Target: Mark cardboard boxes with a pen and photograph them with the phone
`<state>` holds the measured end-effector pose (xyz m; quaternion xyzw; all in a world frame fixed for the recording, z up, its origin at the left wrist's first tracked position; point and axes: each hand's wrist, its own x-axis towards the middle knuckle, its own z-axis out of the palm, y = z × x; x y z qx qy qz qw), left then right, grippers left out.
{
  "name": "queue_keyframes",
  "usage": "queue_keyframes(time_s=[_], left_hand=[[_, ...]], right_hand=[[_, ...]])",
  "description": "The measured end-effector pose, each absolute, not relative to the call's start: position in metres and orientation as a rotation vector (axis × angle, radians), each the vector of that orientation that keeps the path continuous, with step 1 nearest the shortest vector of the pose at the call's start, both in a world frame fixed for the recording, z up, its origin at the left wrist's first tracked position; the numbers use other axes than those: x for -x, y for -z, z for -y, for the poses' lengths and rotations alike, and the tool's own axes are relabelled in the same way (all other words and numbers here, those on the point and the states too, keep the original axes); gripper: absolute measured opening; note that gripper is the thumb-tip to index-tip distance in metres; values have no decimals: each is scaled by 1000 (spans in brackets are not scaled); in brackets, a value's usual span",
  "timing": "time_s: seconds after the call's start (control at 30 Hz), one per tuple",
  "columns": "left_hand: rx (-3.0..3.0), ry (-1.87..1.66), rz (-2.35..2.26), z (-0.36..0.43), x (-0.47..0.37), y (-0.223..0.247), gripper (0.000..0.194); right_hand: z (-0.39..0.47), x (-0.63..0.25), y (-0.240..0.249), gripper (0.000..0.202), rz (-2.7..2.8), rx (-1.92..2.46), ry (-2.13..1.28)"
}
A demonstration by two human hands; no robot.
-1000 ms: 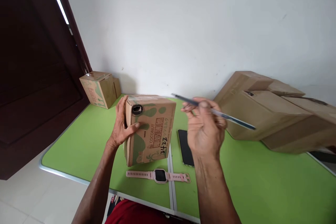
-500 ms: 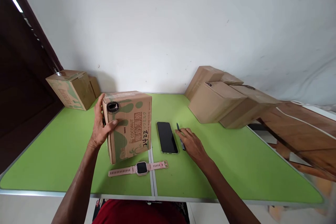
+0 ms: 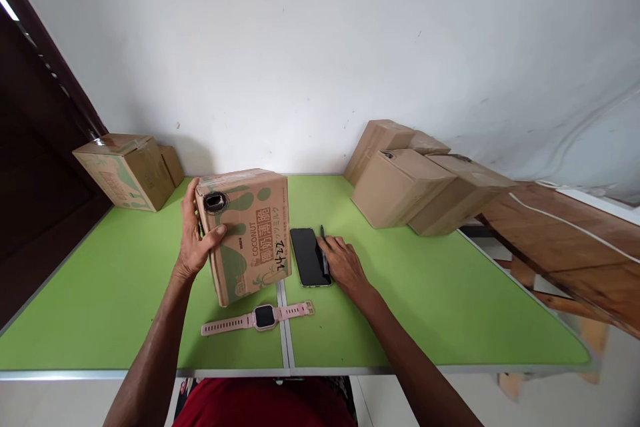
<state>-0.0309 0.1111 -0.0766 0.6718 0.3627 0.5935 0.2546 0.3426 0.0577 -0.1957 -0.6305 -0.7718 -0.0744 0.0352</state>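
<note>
At far left, two cardboard cartons (image 3: pixel 143 173) are set near the wall; next, by the left hand (image 3: pixel 193 247), the printed COCONUT box (image 3: pixel 250 240) is grasped at its left edge and held tilted at the green table (image 3: pixel 430 310). A pink watch (image 3: pixel 265 317) is laid flat in front, followed by a phone (image 3: pixel 305 257) and, at its right edge, a pen (image 3: pixel 325 265), partly covered by the right hand (image 3: pixel 343 267); whether it is gripped cannot be told. Plain boxes (image 3: pixel 400 190) are grouped at right.

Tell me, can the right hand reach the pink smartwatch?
Probably yes. The right hand is at the pen, and the pink smartwatch lies nearer the person, its buckle end toward that hand. Nothing tall stands between them, though the hand may need to leave the pen first.
</note>
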Motion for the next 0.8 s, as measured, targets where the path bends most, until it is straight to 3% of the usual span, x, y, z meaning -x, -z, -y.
queue_keyframes(time_s=[0.4, 0.53, 0.67, 0.8], left_hand=[[-1798, -1550, -1009, -116, 32, 72, 112], [-1824, -1574, -984, -115, 32, 73, 112], [-1837, -1583, -993, -115, 32, 74, 112], [-1853, -1599, -993, -115, 33, 73, 112]], right_hand=[[-108, -323, 154, 54, 2355, 1956, -28], [-100, -328, 141, 64, 2279, 2027, -147], [-66, -303, 138, 48, 2110, 2152, -273], [-41, -269, 143, 66, 1955, 2258, -376]])
